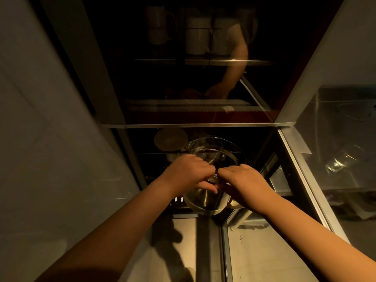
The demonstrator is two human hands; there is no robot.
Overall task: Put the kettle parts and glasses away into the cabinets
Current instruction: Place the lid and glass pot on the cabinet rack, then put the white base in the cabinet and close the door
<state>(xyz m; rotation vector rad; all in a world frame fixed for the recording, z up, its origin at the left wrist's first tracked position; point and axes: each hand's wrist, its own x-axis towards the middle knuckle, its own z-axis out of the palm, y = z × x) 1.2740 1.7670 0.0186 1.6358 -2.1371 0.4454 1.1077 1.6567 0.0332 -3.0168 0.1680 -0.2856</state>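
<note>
Reached into the dark lower compartment, just under the metal shelf edge (203, 125), with both hands. Gripped the glass kettle body (213, 149) at its near rim with the left hand (189, 171), fingers curled over the edge and thumb tucked beneath. Brought the right hand (244, 180) in from the other side, fingers bent toward the same spot, close by what looked like the handle. Could not tell whether it pinched or only steadied.

Held the kettle body inside the compartment mouth, open top tilted away, base toward the camera. Could not make out in the gloom whether it rested on anything. Sat just beside a round pale disc (171, 142) at back left, possibly a lid, near but seemingly not touching.

Judged as the placing step for the kettle body: carried in, not yet let go.

Called next for a gentle lowering until the base sat flat, with clearance kept from the disc and the compartment's right wall. Then for loosening both grips and drawing the hands straight back without snagging the rim. Needed care: thin glass, poor light, tight space.

Up above, behind dark glass, showed white mugs (160, 25) on a higher shelf. Off to the right, through the open glass door (335, 139), glimpsed a faint shape like a drinking glass, too dim to confirm.
</note>
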